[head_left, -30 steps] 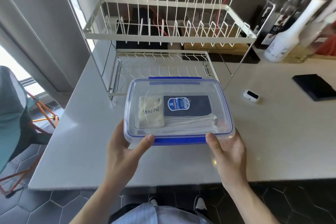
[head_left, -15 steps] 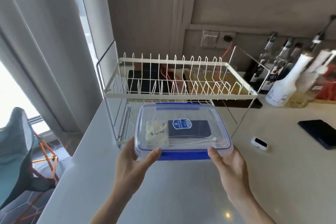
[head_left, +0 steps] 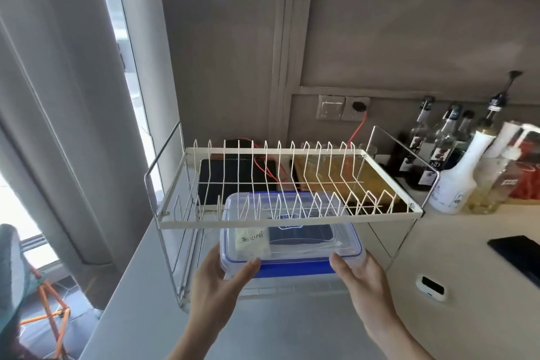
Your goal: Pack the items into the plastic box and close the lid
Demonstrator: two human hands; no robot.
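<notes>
The clear plastic box [head_left: 292,254] with blue lid clips has its lid on, and it sits partly inside the lower tier of the wire dish rack [head_left: 289,223]. Through the lid I see a white packet [head_left: 252,241] and a dark blue packet [head_left: 302,234]. My left hand [head_left: 222,283] grips the box's near left corner, thumb on the lid. At the near right corner, my right hand [head_left: 361,278] holds the box. The rack's upper tier hides the box's far half.
Several bottles [head_left: 455,181] stand at the back right. A small white device [head_left: 432,287] and a flat black object [head_left: 517,254] lie on the counter to the right. A wall socket [head_left: 356,108] with a red cable is behind the rack. The counter edge drops off at the left.
Both hands have carried the closed box forward, from in front of the rack to under its upper tier. The view has tilted upward.
</notes>
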